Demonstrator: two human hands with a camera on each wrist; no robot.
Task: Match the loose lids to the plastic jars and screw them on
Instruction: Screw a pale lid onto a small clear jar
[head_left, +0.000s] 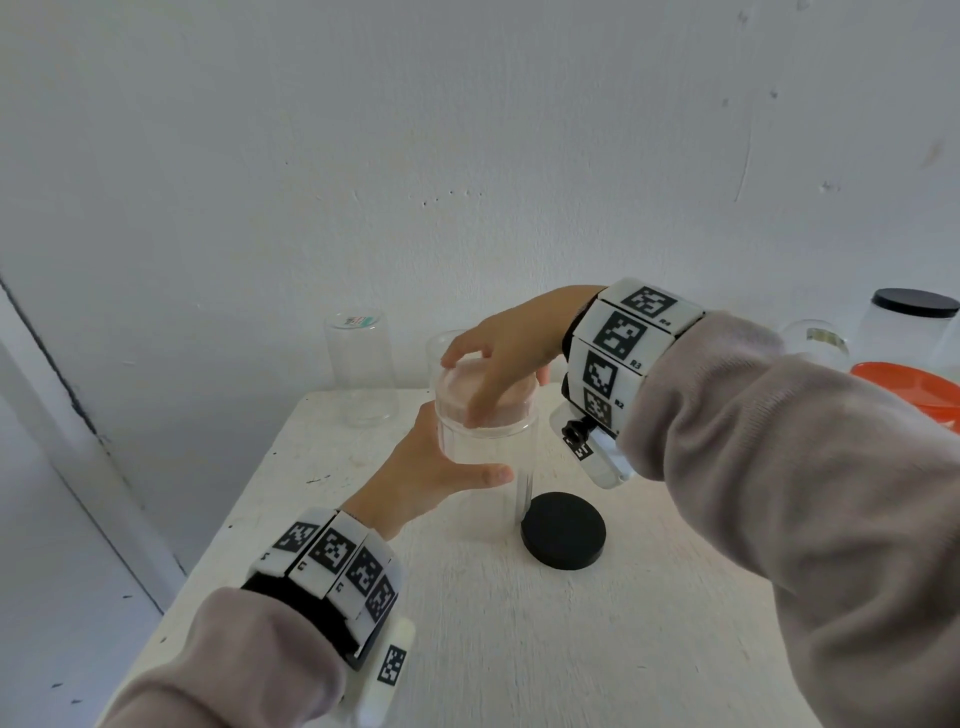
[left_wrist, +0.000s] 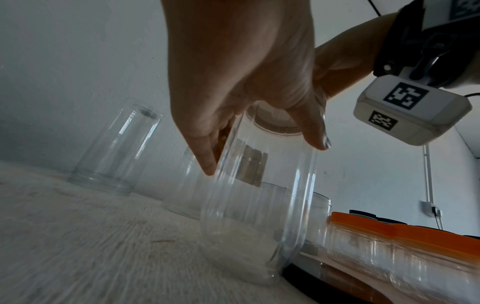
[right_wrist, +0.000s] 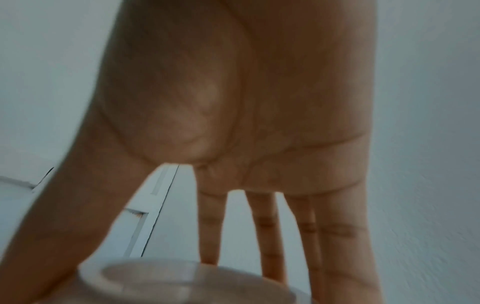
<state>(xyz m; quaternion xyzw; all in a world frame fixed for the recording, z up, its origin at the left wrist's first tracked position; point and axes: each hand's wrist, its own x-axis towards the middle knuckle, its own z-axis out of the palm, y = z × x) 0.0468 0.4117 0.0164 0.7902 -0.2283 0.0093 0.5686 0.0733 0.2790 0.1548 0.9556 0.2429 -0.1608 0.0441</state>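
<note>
A tall clear plastic jar (head_left: 483, 467) stands upright on the white table (head_left: 519, 649). My left hand (head_left: 441, 457) grips its body, thumb in front and fingers behind. A translucent lid (head_left: 457, 400) sits on the jar's mouth, and my right hand (head_left: 493, 384) comes down from above, fingers and thumb spread round its rim. In the left wrist view my left hand (left_wrist: 265, 156) wraps the jar (left_wrist: 259, 216). The right wrist view shows my right hand (right_wrist: 161, 265) over the lid (right_wrist: 168, 283). A loose black lid (head_left: 563, 530) lies right of the jar.
An upturned clear jar (head_left: 358, 369) and another clear jar (head_left: 441, 348) stand at the back by the wall. At the far right are a jar with a black lid (head_left: 914, 322), a clear jar (head_left: 815, 338) and an orange lid (head_left: 909, 389). The table's left edge is close.
</note>
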